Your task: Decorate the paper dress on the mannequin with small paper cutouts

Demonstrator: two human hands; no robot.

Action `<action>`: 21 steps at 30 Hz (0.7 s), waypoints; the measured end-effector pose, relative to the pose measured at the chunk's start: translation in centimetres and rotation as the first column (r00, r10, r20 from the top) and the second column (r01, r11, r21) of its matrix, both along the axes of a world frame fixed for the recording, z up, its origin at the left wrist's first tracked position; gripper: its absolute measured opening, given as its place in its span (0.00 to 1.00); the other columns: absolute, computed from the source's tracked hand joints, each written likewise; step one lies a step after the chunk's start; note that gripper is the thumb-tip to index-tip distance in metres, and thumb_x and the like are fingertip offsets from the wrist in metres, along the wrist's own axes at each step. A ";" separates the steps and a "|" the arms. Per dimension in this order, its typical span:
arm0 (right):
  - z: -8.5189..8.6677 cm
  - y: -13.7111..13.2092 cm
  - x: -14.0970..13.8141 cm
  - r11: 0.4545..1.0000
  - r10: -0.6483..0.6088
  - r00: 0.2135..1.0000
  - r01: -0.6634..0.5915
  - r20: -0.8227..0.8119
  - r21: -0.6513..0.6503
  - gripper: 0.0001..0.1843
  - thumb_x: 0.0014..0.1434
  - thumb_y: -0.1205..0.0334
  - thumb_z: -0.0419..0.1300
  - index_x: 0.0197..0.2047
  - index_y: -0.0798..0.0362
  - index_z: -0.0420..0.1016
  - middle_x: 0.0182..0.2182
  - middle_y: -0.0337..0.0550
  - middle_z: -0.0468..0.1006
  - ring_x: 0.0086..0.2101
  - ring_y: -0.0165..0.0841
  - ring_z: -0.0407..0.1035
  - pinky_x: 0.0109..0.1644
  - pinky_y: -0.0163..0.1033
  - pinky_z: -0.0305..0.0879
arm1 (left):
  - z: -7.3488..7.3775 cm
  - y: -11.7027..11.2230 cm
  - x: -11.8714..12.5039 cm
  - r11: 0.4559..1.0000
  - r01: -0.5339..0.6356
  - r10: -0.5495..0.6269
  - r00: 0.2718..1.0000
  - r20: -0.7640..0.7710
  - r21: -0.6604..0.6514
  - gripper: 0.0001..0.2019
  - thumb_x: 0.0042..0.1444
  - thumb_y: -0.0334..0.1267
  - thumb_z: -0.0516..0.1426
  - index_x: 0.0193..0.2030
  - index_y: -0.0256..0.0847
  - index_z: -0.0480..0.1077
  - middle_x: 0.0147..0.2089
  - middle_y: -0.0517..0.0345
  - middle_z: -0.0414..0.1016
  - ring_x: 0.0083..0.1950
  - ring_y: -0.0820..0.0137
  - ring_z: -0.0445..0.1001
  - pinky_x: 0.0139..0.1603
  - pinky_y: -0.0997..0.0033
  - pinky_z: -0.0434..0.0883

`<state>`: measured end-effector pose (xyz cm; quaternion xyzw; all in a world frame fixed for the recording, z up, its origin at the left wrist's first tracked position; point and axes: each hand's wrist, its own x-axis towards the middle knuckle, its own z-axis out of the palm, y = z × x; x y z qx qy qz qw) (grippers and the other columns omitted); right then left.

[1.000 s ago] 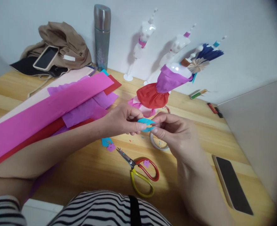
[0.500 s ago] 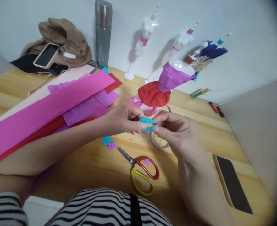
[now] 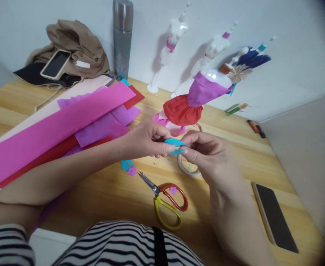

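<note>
Both hands meet over the middle of the wooden table (image 3: 109, 192). My left hand (image 3: 144, 140) and my right hand (image 3: 209, 157) each pinch a small blue paper piece (image 3: 173, 142) between thumb and fingertips. Just below the hands lie a tape roll (image 3: 188, 168) and scissors (image 3: 165, 199) with red and yellow handles, their blades pointing up-left. A small pink paper flower (image 3: 131, 171) and a blue scrap (image 3: 125, 164) lie beside the scissors. Behind the hands stands a mannequin (image 3: 195, 98) dressed in purple and red paper.
Long pink, purple and red paper sheets (image 3: 54, 129) cover the table's left. A phone (image 3: 275, 218) lies at the right. At the back: a steel flask (image 3: 122, 37), two white mannequins (image 3: 170, 44), a brown cloth (image 3: 76, 48) with another phone (image 3: 55, 64), and markers (image 3: 235, 109).
Hands keep pinching the blue paper piece with only slight finger movement. The view has shifted a little, nothing else moved.
</note>
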<state>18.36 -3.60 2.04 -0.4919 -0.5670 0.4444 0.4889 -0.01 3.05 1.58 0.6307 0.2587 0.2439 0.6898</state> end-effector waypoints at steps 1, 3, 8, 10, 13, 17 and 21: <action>0.1 0.0 -0.1 1.000 -0.003 0.999 0.003 -0.038 -0.007 0.07 0.46 0.64 0.76 0.28 0.47 0.81 0.25 0.35 0.81 0.25 0.28 0.73 0.30 0.33 0.73 | 0.0 0.0 0.0 1.000 0.000 0.000 1.000 -0.004 -0.005 0.09 0.49 0.27 0.65 0.23 0.35 0.71 0.20 0.65 0.72 0.21 0.81 0.71 0.24 0.85 0.70; 0.1 0.0 -0.2 1.000 -0.007 0.995 0.004 -0.099 -0.023 0.09 0.44 0.68 0.76 0.28 0.47 0.83 0.24 0.34 0.81 0.25 0.27 0.72 0.29 0.31 0.71 | 0.1 0.0 0.1 1.000 0.003 -0.003 1.000 -0.009 -0.013 0.08 0.49 0.26 0.65 0.23 0.35 0.72 0.20 0.66 0.72 0.21 0.81 0.71 0.24 0.85 0.70; 0.3 0.1 -0.2 0.999 -0.006 0.994 0.002 -0.109 -0.036 0.09 0.43 0.68 0.77 0.26 0.48 0.82 0.24 0.35 0.81 0.24 0.27 0.71 0.28 0.32 0.69 | 0.0 0.0 0.1 1.000 0.015 -0.015 1.000 -0.001 -0.014 0.08 0.51 0.25 0.64 0.23 0.35 0.72 0.20 0.65 0.72 0.21 0.81 0.71 0.24 0.85 0.69; 0.4 0.0 -0.3 0.999 -0.011 0.995 0.006 -0.099 -0.050 0.10 0.43 0.67 0.78 0.25 0.49 0.81 0.23 0.35 0.80 0.24 0.27 0.70 0.28 0.33 0.67 | -0.1 -0.1 0.1 1.000 0.019 -0.019 1.000 0.001 -0.009 0.08 0.51 0.27 0.64 0.23 0.35 0.72 0.20 0.65 0.72 0.21 0.81 0.70 0.24 0.84 0.69; 0.3 0.0 -0.3 0.998 -0.011 0.996 0.006 -0.089 -0.057 0.11 0.43 0.65 0.79 0.25 0.51 0.80 0.23 0.35 0.78 0.23 0.26 0.67 0.28 0.33 0.65 | -0.2 -0.1 0.1 1.000 0.019 -0.019 1.000 -0.002 -0.003 0.09 0.51 0.29 0.65 0.23 0.36 0.71 0.19 0.65 0.72 0.21 0.80 0.70 0.25 0.82 0.69; 0.3 -0.1 -0.1 0.999 0.010 0.999 -0.012 -0.044 -0.042 0.11 0.47 0.63 0.76 0.25 0.52 0.77 0.22 0.35 0.75 0.22 0.26 0.63 0.26 0.34 0.61 | -0.2 0.1 -0.1 1.000 0.020 -0.020 1.000 -0.020 -0.004 0.08 0.50 0.31 0.66 0.24 0.36 0.72 0.21 0.64 0.73 0.22 0.80 0.70 0.25 0.82 0.69; 0.4 -0.2 0.0 0.998 0.003 1.000 -0.004 -0.011 -0.064 0.08 0.49 0.65 0.71 0.26 0.52 0.75 0.22 0.34 0.72 0.21 0.25 0.59 0.26 0.34 0.58 | -0.3 0.3 -0.3 0.997 0.069 -0.070 0.998 -0.011 -0.021 0.06 0.48 0.33 0.67 0.28 0.35 0.74 0.22 0.63 0.74 0.24 0.79 0.72 0.26 0.82 0.69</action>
